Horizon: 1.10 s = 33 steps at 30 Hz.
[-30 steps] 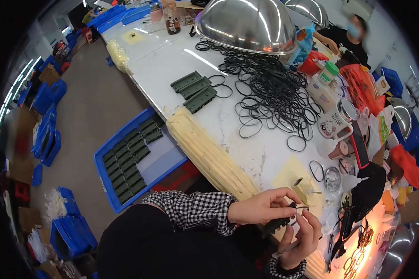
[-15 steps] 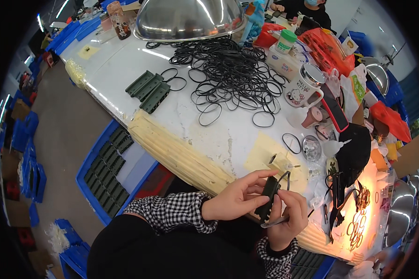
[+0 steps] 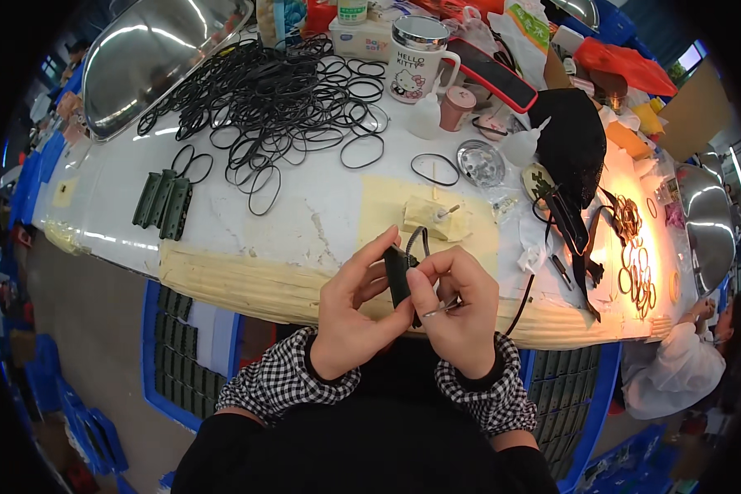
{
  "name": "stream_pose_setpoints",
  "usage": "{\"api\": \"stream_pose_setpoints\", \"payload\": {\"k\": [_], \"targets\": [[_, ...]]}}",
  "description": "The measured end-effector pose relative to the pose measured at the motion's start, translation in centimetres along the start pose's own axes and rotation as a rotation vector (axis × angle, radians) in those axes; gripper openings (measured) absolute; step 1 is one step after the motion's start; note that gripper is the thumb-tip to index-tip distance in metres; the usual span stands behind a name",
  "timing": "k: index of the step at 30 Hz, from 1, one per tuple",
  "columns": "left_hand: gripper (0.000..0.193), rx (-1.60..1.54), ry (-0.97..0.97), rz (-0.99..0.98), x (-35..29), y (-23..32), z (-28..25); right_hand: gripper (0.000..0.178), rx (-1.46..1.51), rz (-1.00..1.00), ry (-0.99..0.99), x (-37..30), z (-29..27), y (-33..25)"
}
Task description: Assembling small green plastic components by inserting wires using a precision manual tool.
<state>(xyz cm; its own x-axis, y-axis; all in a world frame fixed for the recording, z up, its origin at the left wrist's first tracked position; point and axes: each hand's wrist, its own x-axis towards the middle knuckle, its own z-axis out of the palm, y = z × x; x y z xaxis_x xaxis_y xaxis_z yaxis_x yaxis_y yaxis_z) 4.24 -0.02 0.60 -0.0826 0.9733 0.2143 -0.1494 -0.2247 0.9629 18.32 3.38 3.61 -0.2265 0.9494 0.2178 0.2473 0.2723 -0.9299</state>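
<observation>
My left hand (image 3: 354, 309) is closed round a narrow dark green plastic part (image 3: 398, 276), which stands nearly upright above the table's front edge. My right hand (image 3: 461, 305) pinches a black rubber ring (image 3: 420, 239) against the part's right side, and a loop of it sticks up past the top. A thin silver metal tool (image 3: 443, 308) pokes out between my right fingers; its full shape is hidden. Past my hands, a small tape-wrapped block (image 3: 431, 218) with a thin pin rests on a yellow sheet (image 3: 379, 198). Two similar green parts (image 3: 163, 202) lie at the left.
Black rubber rings (image 3: 280, 107) form a large tangled pile at the back. A mug (image 3: 416, 62), a phone (image 3: 494, 74) and a black cap (image 3: 570, 136) stand or lie farther right. Lamp light falls on more rings (image 3: 636, 272). Blue trays (image 3: 150, 354) of green parts sit below the table edge.
The view has swung to the right. My hands still hold the green part and the ring, and the part is now more upright.
</observation>
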Motion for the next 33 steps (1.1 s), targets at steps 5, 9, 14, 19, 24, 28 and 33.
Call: {"api": "stream_pose_setpoints", "payload": {"k": [5,9,14,19,24,28,33], "targets": [[0.075,0.081,-0.048,-0.016,0.0,-0.1,-0.5,0.012,-0.136,-0.197,0.096,-0.6,1.1,-0.6],[0.075,0.046,-0.1,-0.101,0.0,0.1,-0.9,0.014,-0.14,-0.156,0.028,-0.7,0.6,-0.2],[0.068,-0.153,-0.105,-0.334,0.1,0.9,-0.7,0.014,-0.082,-0.078,-0.042,-0.6,0.0,0.6],[0.065,0.11,-0.046,-0.068,0.4,-0.1,-0.3,0.011,-0.008,-0.075,0.031,-0.4,0.0,0.9],[0.068,0.493,0.017,0.166,0.0,-0.1,0.1,0.01,0.164,0.086,0.038,-1.1,0.5,1.1],[0.067,0.337,-0.04,0.089,-0.4,0.1,0.3,0.011,0.144,0.09,0.037,-1.5,0.5,0.8],[0.07,-0.212,-0.327,-0.38,0.9,1.7,-2.1,0.014,-0.064,-0.206,0.062,0.2,-1.7,0.1]]}}
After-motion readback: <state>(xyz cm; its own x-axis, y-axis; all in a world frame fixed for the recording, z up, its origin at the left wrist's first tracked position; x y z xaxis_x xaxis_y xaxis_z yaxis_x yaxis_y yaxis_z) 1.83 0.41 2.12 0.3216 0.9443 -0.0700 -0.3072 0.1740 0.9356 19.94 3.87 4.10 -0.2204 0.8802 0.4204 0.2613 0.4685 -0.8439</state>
